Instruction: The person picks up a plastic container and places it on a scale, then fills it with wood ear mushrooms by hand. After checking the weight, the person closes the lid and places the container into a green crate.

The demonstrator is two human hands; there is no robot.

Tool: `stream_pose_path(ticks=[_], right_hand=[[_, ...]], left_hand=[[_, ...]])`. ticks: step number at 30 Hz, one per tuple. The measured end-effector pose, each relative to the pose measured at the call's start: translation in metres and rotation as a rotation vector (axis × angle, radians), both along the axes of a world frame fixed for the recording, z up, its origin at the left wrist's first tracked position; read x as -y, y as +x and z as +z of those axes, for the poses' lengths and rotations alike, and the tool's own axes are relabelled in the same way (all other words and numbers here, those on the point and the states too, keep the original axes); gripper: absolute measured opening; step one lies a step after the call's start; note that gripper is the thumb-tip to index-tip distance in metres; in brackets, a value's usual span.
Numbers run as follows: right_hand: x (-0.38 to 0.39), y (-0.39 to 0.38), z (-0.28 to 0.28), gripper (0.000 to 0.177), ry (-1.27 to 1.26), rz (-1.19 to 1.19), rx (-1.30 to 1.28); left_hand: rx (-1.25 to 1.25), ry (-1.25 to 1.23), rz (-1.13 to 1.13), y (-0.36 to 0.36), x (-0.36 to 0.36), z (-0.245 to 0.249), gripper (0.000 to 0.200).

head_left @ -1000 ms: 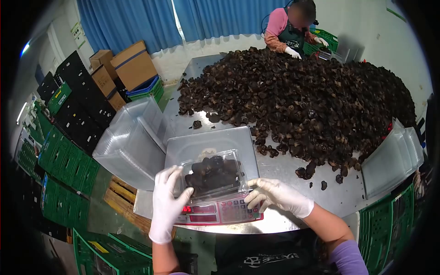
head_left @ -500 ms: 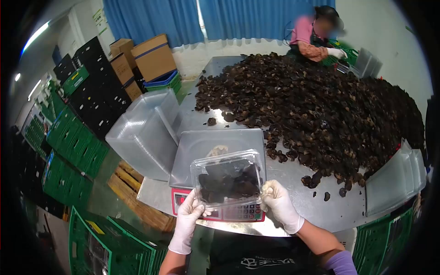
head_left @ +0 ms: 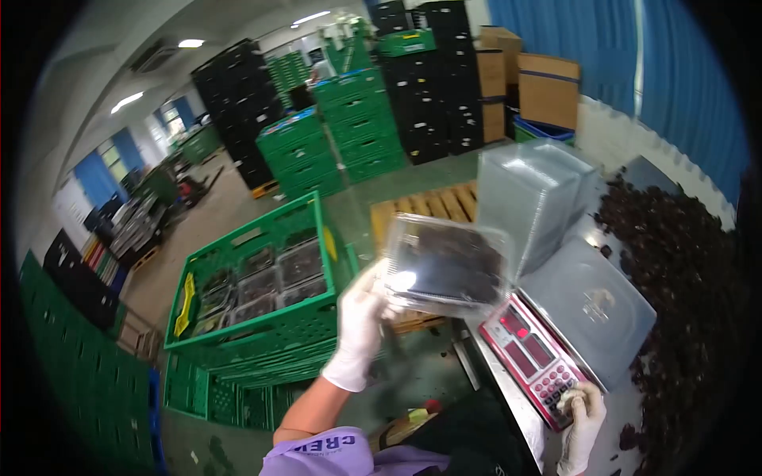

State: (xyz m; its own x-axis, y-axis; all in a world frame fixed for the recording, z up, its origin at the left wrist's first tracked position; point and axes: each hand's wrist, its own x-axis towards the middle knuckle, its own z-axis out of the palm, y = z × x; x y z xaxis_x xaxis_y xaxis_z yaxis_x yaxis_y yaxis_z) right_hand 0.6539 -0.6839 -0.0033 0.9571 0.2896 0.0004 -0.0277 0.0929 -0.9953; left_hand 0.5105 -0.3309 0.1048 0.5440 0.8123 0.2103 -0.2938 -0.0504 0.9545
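Note:
My left hand [head_left: 362,329], in a white glove, grips the left edge of a clear plastic clamshell box [head_left: 448,266]. Dark pieces that look like wood ear mushrooms fill the box, and its lid is down. My right hand [head_left: 583,424], gloved too, is by the keypad of the red and white scale [head_left: 528,353], its fingers curled together; whether anything is in them I cannot make out. The scale's metal pan [head_left: 591,309] carries no box. Left of my left hand stands a green crate [head_left: 246,329] with several filled clear boxes [head_left: 258,285] inside.
Stacked empty clear boxes [head_left: 528,190] stand beyond the scale. A heap of dark mushrooms [head_left: 675,262] covers the table at right. A wooden pallet [head_left: 432,206] lies on the floor behind the held box. Green crates [head_left: 365,119], black crates [head_left: 425,103] and cardboard cartons [head_left: 548,91] are stacked farther back.
My view has swung left, bringing the green crate into sight. The box has left the scale area in my left hand alone; my right hand has let go and is by the keypad.

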Motion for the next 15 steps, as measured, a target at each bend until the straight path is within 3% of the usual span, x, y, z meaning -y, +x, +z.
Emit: stream_pose_path(ticks=[3,5,6,8,9,10,12,13,14,15], right_hand=[[-0.015,-0.005,0.0,0.014,-0.024,0.061,0.104],[-0.023,-0.019,0.009,0.011,-0.046,0.081,0.192],[-0.019,-0.017,0.082,0.021,-0.447,0.306,0.437],[-0.015,-0.011,0.057,0.022,-0.421,0.236,0.308],[0.017,0.006,0.003,0.024,-0.74,0.226,0.888],[-0.008,-0.01,0.053,0.025,-0.642,0.264,0.508],[-0.009,-0.007,0.036,0.026,-0.639,0.224,0.593],[-0.011,-0.004,0.03,0.026,-0.728,0.214,0.86],[-0.004,0.0,0.033,0.029,-0.639,0.408,0.498],[0.001,-0.001,0.02,0.03,-0.718,0.38,0.612]], left_hand=[[0.051,0.202,0.373,-0.085,-0.081,0.006,0.039],[0.034,0.133,0.693,-0.137,-0.115,0.016,0.047],[-0.009,0.208,0.773,-0.177,-0.145,0.004,0.049],[0.003,0.214,0.947,-0.234,-0.177,0.001,0.047],[-0.032,0.217,1.002,-0.263,-0.193,0.0,0.046],[-0.07,0.216,1.057,-0.29,-0.206,-0.005,0.045],[-0.047,0.212,1.143,-0.324,-0.22,-0.011,0.042],[-0.006,0.127,1.175,-0.332,-0.225,-0.013,0.04],[-0.008,0.126,1.181,-0.336,-0.232,-0.016,0.04],[0.017,0.093,1.141,-0.333,-0.236,-0.019,0.028]])
